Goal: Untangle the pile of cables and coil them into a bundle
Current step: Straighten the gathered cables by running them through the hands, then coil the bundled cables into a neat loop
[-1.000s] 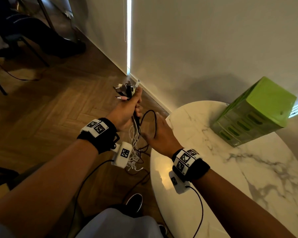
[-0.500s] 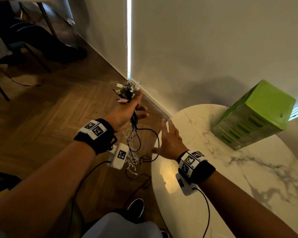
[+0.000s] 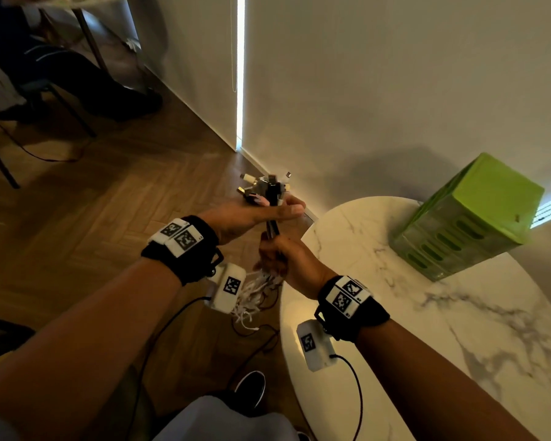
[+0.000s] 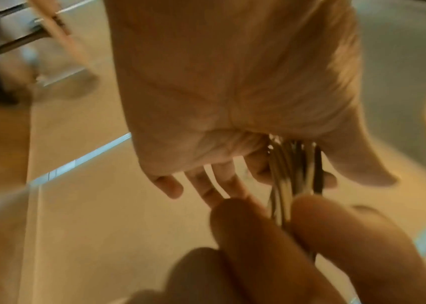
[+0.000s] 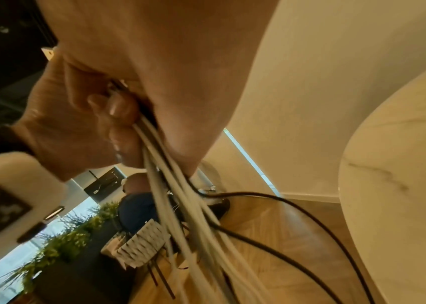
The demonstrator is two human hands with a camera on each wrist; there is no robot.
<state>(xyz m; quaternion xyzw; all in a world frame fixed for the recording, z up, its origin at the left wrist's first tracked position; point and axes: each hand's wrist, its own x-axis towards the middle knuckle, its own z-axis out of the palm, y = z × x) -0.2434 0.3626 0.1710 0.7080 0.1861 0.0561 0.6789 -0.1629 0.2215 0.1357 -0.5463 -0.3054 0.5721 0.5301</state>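
Observation:
A bundle of white and black cables (image 3: 272, 229) runs upright between my two hands, off the table's left edge. My left hand (image 3: 252, 218) pinches it near the top under the thumb, and the plug ends (image 3: 263, 189) stick out above. In the left wrist view the cables (image 4: 284, 174) pass between the thumb and the index finger of my left hand (image 4: 232, 92). My right hand (image 3: 283, 259) grips the bundle just below. In the right wrist view my right hand (image 5: 167, 61) has its fingers (image 5: 120, 109) curled round the cables (image 5: 180, 195). Loose white ends (image 3: 252, 294) hang below.
A round marble table (image 3: 395, 313) stands to the right, with a green slotted box (image 3: 471, 218) at its far side. Wood floor lies to the left, with my shoe (image 3: 250, 388) below. A wall runs close behind. Someone's legs (image 3: 77, 84) and chair legs are at the far left.
My right hand, flat and apart from the cables half a second ago, has come in and closed round the bundle under the left hand. The loose black loop is drawn in.

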